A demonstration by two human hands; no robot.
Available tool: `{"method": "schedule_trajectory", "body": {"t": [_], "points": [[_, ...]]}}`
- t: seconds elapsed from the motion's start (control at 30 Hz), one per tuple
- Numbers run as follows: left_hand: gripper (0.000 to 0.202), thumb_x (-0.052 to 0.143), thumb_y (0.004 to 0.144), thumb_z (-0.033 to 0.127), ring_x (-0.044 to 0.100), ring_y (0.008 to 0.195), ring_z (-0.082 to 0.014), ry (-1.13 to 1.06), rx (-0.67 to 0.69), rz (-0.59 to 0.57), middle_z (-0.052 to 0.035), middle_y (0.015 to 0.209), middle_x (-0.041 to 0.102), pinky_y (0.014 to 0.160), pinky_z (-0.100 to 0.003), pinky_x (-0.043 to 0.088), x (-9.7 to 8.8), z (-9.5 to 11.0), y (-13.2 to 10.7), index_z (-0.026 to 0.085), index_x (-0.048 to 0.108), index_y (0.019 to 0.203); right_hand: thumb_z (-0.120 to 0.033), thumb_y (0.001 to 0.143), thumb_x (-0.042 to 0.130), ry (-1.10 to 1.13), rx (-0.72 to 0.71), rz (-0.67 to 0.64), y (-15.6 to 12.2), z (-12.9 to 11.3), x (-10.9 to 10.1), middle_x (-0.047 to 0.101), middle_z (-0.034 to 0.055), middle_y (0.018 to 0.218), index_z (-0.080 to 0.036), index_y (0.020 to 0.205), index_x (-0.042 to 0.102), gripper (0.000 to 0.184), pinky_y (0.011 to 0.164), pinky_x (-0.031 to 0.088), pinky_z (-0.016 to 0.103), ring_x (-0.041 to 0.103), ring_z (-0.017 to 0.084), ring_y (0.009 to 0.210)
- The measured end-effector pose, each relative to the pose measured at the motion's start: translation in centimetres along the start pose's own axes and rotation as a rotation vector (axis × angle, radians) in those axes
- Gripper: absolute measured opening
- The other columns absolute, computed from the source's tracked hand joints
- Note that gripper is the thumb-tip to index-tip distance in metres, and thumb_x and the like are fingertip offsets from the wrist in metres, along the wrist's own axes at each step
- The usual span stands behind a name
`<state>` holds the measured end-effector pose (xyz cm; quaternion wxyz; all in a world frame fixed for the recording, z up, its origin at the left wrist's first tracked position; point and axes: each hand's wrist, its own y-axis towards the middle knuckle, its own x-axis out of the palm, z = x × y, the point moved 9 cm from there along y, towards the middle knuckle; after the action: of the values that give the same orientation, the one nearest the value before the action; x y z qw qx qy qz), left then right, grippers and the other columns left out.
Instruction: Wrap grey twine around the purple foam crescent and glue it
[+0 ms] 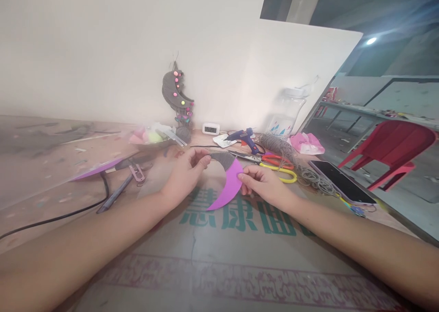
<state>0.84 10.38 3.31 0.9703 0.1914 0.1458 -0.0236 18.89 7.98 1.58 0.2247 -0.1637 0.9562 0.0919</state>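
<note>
A purple crescent-shaped cutout (pixel 230 184), partly wrapped in grey twine at its upper tip, is held above a cardboard sheet (pixel 219 257) with green printed characters. My left hand (pixel 187 170) pinches the twine-wrapped upper tip. My right hand (pixel 262 184) pinches the crescent's outer right edge with thumb and fingers closed on it.
A finished twine-wrapped moon with coloured pompoms (pixel 176 92) leans on the wall. Behind lie a blue glue gun (pixel 245 138), scissors with orange and yellow handles (pixel 277 163), a pile of grey twine (pixel 298 163), a phone (pixel 343 182), a small clock (pixel 211 128), a glass jar (pixel 288 113). A red chair (pixel 391 147) stands right.
</note>
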Motion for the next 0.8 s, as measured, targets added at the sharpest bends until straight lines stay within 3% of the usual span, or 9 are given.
{"method": "schedule_trajectory", "body": {"t": [0.17,0.37,0.57,0.67,0.8], "points": [[0.028,0.054,0.084,0.043,0.058,0.082,-0.0163,0.003,0.014,0.010,-0.0024,0.086,0.064,0.074,-0.027,0.044,-0.1,0.2,-0.2,0.019,0.061,0.097,-0.045,0.086,0.055,-0.075,-0.056,-0.098,0.1,-0.1,0.9,0.063,0.0012,0.064,-0.017,0.069,0.059,0.033,0.056,0.042,0.023,0.055,0.011,0.059],[0.040,0.047,0.088,0.043,0.058,0.085,-0.0151,-0.067,0.014,-0.020,-0.0042,0.099,0.064,0.078,-0.028,0.045,0.4,0.1,-0.1,0.019,0.053,0.120,-0.047,0.086,0.054,0.091,-0.043,0.038,0.3,0.0,-0.5,0.060,-0.0010,0.059,-0.018,0.068,0.053,0.034,0.053,0.041,0.023,0.050,0.010,0.052],[0.022,0.054,0.083,0.038,0.055,0.078,-0.0153,0.105,0.051,-0.024,-0.0014,0.084,0.061,0.070,-0.026,0.042,0.5,1.1,-0.5,0.018,0.060,0.089,-0.043,0.084,0.059,0.148,-0.110,0.229,0.1,-0.4,-2.6,0.060,-0.0029,0.059,-0.020,0.077,0.053,0.025,0.055,0.043,0.023,0.051,0.010,0.052],[0.021,0.052,0.084,0.038,0.055,0.077,-0.0158,0.142,0.088,-0.105,-0.0004,0.081,0.063,0.071,-0.027,0.041,1.4,2.1,-1.1,0.020,0.063,0.088,-0.040,0.084,0.059,0.091,-0.149,0.296,-0.2,-0.8,-3.0,0.058,-0.0034,0.059,-0.020,0.082,0.051,0.022,0.054,0.041,0.023,0.050,0.010,0.052],[0.024,0.053,0.085,0.041,0.057,0.077,-0.0156,0.116,0.092,-0.199,0.0002,0.082,0.066,0.070,-0.025,0.042,2.2,2.6,-1.7,0.021,0.065,0.088,-0.032,0.085,0.057,-0.094,-0.262,0.361,-0.9,-2.2,-3.0,0.044,-0.0064,0.058,-0.020,0.078,0.047,0.017,0.051,0.034,0.022,0.041,0.009,0.052]]}}
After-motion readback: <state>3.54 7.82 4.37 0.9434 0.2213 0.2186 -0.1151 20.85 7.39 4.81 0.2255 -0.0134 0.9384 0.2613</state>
